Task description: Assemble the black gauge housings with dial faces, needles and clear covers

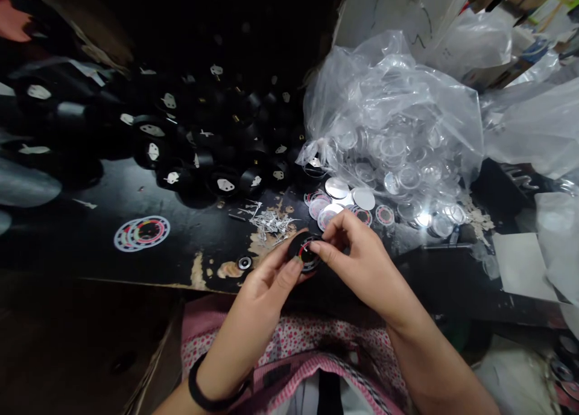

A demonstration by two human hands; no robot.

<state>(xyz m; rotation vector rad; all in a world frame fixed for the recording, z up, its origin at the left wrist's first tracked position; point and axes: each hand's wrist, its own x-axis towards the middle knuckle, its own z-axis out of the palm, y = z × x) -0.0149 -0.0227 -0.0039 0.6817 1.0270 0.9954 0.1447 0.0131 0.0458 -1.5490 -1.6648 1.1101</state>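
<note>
A small round black dial gauge (309, 259) with a red, yellow and white scale is held above the near edge of the bench. My left hand (271, 279) is wrapped round its left side, with the thumb on the lower rim. At the upper right of the gauge, my right hand (357, 249) is closed, its thumb tip against the dial face and the bent index finger by the rim. Anything tiny between those fingertips is hidden. Just beyond the gauge lies a pile of white pointer needles (274, 223).
Printed dial discs (142, 233) lie at left; more dials and silvery discs (337, 188) sit beyond my right hand. Several black housings (226, 183) crowd the back. A plastic bag (393, 101) of clear lenses stands back right. A small black-and-white ring (245, 262) rests near the front edge.
</note>
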